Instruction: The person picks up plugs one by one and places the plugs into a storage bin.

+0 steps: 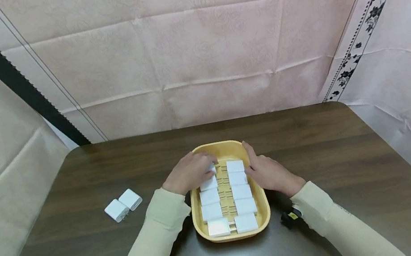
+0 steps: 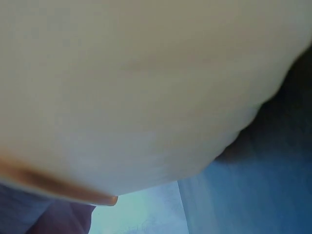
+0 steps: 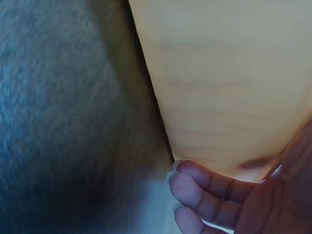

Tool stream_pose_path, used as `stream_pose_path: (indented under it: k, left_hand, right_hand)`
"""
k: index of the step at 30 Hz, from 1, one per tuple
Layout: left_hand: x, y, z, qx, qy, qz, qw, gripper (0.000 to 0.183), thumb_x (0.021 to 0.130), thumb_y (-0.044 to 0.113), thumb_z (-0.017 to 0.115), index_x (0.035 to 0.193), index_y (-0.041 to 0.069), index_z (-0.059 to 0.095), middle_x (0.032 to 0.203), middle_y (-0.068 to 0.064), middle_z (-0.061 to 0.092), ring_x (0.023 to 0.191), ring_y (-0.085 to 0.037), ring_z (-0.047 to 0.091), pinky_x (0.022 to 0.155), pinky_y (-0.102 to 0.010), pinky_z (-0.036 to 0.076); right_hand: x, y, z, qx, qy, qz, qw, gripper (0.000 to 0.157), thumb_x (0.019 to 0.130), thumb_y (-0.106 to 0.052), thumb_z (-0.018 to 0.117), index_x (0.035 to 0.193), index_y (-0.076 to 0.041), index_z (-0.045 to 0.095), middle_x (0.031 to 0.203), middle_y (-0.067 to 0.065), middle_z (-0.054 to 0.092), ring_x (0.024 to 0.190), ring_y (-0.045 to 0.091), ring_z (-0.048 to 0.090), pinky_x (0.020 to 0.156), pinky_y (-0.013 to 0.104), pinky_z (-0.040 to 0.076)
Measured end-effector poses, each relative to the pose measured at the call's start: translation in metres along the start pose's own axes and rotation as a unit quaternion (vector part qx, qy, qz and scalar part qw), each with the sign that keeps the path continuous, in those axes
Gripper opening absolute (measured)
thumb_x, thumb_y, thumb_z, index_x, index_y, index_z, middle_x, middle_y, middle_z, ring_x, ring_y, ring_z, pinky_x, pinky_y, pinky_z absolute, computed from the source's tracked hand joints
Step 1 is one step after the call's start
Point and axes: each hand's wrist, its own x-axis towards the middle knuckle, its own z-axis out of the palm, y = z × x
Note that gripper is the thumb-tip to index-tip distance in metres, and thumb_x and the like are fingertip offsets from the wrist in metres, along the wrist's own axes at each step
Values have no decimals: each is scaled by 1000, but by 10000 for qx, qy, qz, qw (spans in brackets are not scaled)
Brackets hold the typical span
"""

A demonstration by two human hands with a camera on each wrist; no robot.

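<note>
A yellow tray (image 1: 235, 237) holds two columns of white power adapters, the left column (image 1: 212, 211) and the right column (image 1: 245, 206), their metal prongs facing the middle. My left hand (image 1: 190, 172) reaches over the tray's far left rim and pinches the adapter at the top of the left column, partly hidden by the fingers. At the far right side my right hand (image 1: 272, 174) grips the tray's rim. In the right wrist view its curled fingers (image 3: 187, 187) lie against the tray's outer wall (image 3: 219, 73). The left wrist view is mostly filled by the tray wall (image 2: 122, 97).
Two more white adapters, a nearer one (image 1: 116, 210) and a farther one (image 1: 130, 199), lie side by side on the dark wooden table (image 1: 303, 129), left of the tray. Pale cloth (image 1: 197, 57) hangs behind the table and at both sides.
</note>
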Motion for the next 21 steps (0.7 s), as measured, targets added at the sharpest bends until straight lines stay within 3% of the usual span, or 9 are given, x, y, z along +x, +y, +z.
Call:
stream_pose_path:
  k: [21]
  left_hand:
    - [-1,2,3,129,-13,-3,9999,14,98,20,64,107,14,72,97,0,71,82,-14,58,97,-41,50]
  right_hand:
    - [-1,0,-1,-59,34,-55,10000,74,104,-15,44,162,-5,-1,61,3,49,45,13,51,45,28,42]
